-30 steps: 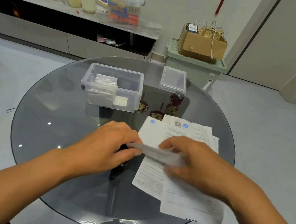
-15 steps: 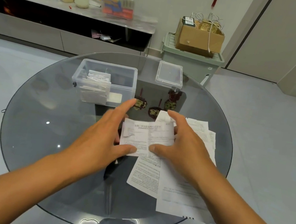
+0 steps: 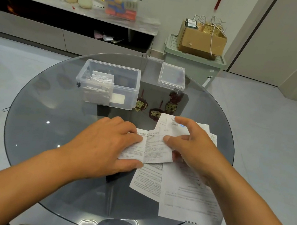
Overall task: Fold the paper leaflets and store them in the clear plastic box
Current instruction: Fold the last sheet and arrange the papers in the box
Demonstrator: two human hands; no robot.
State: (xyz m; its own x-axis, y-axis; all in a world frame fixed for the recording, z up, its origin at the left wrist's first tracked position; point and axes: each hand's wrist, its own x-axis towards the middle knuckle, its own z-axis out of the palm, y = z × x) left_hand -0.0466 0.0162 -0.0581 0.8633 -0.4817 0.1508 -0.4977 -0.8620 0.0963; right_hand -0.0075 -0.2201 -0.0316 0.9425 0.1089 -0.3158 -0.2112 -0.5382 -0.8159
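Roughly midway, by my reading: the clear plastic box on the glass table already holds a batch of folded leaflets, packed upright against its left side, while the right part of the box looks free. Its lid lies apart, farther back and to the right, so the box is open to receive more.

At the table's near middle, one folded leaflet lies flat under both hands. The left hand rests on its left portion, fingers held together and laid flat, thumb stretched along the lower edge. The right hand works the right edge, thumb pressed on the paper and the index finger raised and spread away from the others (whether the lower fingers curl under the sheet I cannot tell).

Beneath and to the right, a loose stack of unfolded leaflets waits, at least three sheets overlapping.

So what remains, as I judge it: finish creasing this one, drop it in the box, repeat for the stack, and perhaps put the lid on.
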